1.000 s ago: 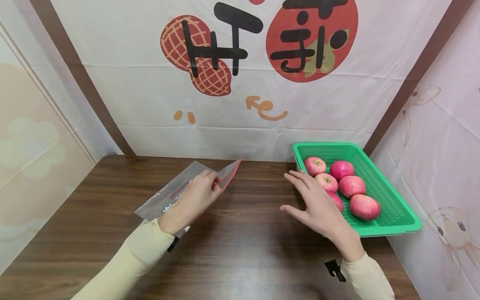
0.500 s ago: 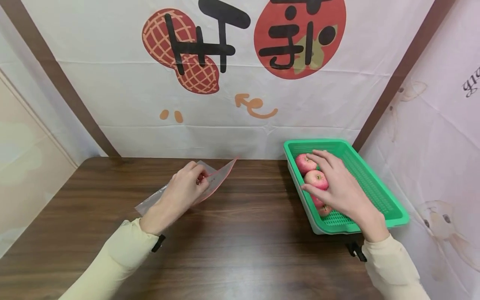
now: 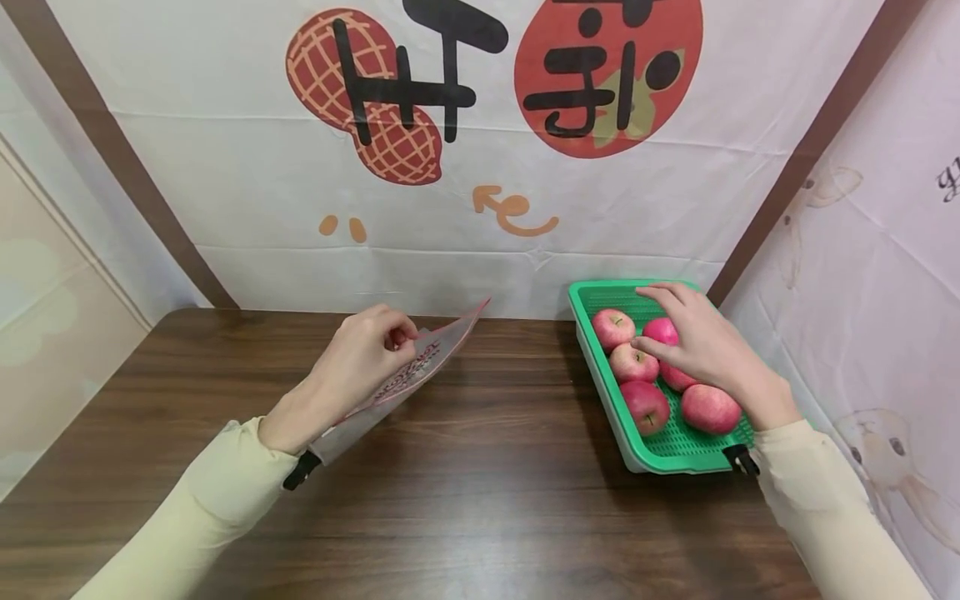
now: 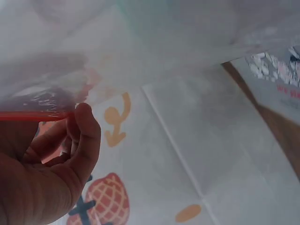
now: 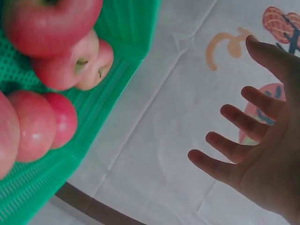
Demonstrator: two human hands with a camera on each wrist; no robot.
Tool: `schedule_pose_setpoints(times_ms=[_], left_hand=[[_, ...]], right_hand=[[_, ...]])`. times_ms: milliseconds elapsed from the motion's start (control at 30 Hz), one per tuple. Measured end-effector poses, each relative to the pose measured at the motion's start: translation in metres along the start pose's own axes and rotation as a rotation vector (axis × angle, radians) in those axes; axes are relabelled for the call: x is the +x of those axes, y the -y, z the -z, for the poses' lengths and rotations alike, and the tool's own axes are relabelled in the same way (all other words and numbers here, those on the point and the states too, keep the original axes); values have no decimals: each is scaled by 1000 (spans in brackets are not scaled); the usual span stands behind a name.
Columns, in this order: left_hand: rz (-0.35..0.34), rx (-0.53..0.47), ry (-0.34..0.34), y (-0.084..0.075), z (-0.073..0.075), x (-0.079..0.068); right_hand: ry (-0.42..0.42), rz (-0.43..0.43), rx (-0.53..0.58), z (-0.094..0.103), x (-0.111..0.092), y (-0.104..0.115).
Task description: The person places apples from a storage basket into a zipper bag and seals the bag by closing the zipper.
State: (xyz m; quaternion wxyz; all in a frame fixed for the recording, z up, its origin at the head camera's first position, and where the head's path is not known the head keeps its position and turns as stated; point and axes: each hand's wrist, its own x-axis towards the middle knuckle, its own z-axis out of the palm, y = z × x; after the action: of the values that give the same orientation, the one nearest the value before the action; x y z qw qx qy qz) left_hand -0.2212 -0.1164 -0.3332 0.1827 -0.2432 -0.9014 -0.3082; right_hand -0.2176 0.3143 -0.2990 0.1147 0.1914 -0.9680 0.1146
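Note:
My left hand [image 3: 367, 354] pinches the red-edged top of a clear plastic zip bag [image 3: 426, 360] with printing on it. The left wrist view has thumb and index finger meeting at the bag's red strip [image 4: 33, 116], and the clear film spreads above them. Over the green basket [image 3: 690, 463] hovers my right hand [image 3: 701, 346], fingers spread and holding nothing. Several red apples lie in that basket, among them a front apple [image 3: 710, 409] and a left one [image 3: 645, 407]. In the right wrist view the palm [image 5: 267, 173] is apart from the apples [image 5: 35, 126].
A brown wooden table [image 3: 487, 500] bears the bag and the basket. Behind it hangs a white printed cloth [image 3: 247, 192], close to the basket's far end. Another printed cloth [image 3: 840, 333] stands to the right of the basket.
My right hand has moved right, from the basket's left side to over its right half. The left hand has shifted left, and the bag it pinches has tilted up off its flat lie.

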Motion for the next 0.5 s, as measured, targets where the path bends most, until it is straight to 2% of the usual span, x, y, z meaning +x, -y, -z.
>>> schedule_pose_setpoints(times_ms=[267,500], left_hand=[[-49,5,-72,-7,14,9],[-74,3,-104,-13,20,14]], right_hand=[[116,-49,-6,-1,33,-15],[186,-77,7,-21,52,-34]])
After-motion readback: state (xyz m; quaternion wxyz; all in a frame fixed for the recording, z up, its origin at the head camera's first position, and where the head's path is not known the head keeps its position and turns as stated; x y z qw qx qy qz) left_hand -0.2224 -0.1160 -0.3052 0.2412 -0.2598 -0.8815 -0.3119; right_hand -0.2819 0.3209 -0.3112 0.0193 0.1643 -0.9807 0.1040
